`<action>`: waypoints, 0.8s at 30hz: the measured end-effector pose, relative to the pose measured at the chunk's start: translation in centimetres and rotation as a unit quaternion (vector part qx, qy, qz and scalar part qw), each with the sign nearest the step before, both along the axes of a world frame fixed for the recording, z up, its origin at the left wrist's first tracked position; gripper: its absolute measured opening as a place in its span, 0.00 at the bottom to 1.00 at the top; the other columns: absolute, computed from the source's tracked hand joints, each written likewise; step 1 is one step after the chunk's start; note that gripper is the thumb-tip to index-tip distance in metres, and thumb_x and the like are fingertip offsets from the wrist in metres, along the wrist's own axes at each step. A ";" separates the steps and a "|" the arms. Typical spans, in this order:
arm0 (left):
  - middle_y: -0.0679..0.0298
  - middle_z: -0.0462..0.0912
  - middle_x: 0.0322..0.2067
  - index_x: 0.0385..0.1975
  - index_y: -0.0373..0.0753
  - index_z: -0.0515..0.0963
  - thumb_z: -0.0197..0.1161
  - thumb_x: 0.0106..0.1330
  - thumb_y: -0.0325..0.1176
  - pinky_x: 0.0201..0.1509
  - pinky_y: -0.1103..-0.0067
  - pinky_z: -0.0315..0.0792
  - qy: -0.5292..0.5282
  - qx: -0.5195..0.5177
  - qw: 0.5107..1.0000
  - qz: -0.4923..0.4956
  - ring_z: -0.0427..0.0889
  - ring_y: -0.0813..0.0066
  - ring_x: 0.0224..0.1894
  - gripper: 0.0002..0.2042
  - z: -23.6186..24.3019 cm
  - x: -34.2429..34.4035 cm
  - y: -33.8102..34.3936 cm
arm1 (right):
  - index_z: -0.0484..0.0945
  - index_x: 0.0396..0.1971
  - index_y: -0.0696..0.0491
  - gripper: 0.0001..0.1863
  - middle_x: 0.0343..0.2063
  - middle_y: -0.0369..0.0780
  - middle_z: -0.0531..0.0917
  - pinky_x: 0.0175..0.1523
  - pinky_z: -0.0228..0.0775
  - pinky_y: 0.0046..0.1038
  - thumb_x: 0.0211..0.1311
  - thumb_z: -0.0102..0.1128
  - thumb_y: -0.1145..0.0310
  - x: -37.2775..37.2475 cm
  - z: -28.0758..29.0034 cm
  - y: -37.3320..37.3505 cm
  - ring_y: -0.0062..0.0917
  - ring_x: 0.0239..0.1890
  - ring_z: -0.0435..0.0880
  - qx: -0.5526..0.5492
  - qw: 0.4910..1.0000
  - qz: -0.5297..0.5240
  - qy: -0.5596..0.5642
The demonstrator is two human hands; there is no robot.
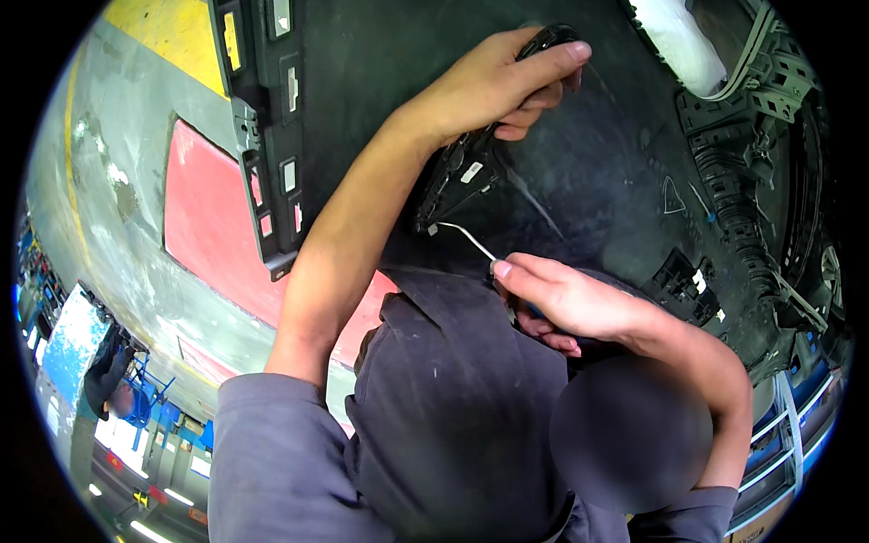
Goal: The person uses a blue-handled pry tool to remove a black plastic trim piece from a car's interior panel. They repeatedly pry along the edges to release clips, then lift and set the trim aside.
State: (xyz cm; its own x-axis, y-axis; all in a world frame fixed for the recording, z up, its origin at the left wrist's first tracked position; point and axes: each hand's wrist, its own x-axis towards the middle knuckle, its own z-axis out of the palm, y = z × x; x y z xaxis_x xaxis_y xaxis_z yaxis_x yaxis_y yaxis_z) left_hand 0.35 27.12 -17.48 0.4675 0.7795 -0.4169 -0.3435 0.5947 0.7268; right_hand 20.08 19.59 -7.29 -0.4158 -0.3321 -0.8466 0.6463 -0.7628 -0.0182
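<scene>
A long black plastic trim piece point(457, 181) slants across the dark work surface point(615, 163). My left hand point(516, 81) is closed round its upper end. My right hand point(552, 299) grips a thin, bent metal pick point(471, 235) near my lap, with the pick's tip at the lower end of the trim piece, by a small light-coloured tab. Whether the tip touches it I cannot tell exactly.
A long slotted black part point(267, 145) runs along the left edge. At right lie a small black part point(683, 285), black bumper-like parts point(742, 181) and a white padded bundle point(679, 45). Beyond are a painted floor point(118, 172) and a person point(109, 380) at lower left.
</scene>
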 end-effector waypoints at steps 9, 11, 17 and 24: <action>0.76 0.62 0.21 0.40 0.45 0.72 0.56 0.86 0.55 0.19 0.81 0.52 -0.055 0.007 0.998 -0.040 0.57 0.86 0.16 0.19 -1.3 0.5 3.3 | 0.68 0.47 0.51 0.25 0.18 0.31 0.66 0.14 0.57 0.23 0.89 0.42 0.41 -0.2 0.5 0.9 0.13 0.10 0.60 -0.055 0.992 -0.105 -0.038; 0.76 0.62 0.21 0.40 0.45 0.72 0.56 0.86 0.55 0.19 0.82 0.52 -0.055 0.020 0.997 -0.045 0.57 0.86 0.16 0.19 -1.4 0.5 3.8 | 0.69 0.47 0.51 0.25 0.18 0.31 0.66 0.14 0.57 0.23 0.89 0.42 0.41 -0.2 0.5 0.7 0.13 0.09 0.60 -0.055 0.989 -0.128 -0.041; 0.77 0.61 0.21 0.39 0.45 0.72 0.56 0.86 0.55 0.18 0.82 0.51 -0.059 0.026 0.996 -0.062 0.56 0.87 0.16 0.20 -1.2 -0.1 4.6 | 0.70 0.47 0.50 0.25 0.18 0.31 0.66 0.12 0.55 0.24 0.88 0.43 0.40 -1.2 0.3 0.8 0.14 0.08 0.59 -0.070 0.981 -0.173 -0.050; 0.77 0.61 0.22 0.39 0.45 0.72 0.57 0.86 0.56 0.18 0.82 0.51 -0.064 0.032 0.996 -0.060 0.56 0.88 0.16 0.20 -1.5 -0.1 4.7 | 0.69 0.46 0.49 0.25 0.17 0.31 0.66 0.11 0.54 0.24 0.88 0.43 0.40 -1.5 0.7 0.6 0.15 0.08 0.59 -0.087 0.976 -0.189 -0.061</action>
